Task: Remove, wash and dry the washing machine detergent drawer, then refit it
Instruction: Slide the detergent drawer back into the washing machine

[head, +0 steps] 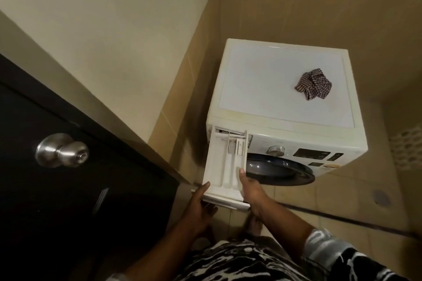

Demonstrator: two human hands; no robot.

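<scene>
Gripping the drawer point(225, 166) at its near end, both hands hold it pulled far out of the washer point(285, 89), with its far end at the slot in the front's upper left corner. The left hand point(201, 201) clasps the near left corner, thumb along the left wall and fingers curled beneath. The right hand point(252, 191) clasps the right side, thumb on the rim. Both forearms reach forward. A cloth point(313, 86) lies on the washer top, far right.

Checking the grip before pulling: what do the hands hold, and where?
The drawer, by its front end: left hand at the left front corner, right hand on the right wall.
</scene>
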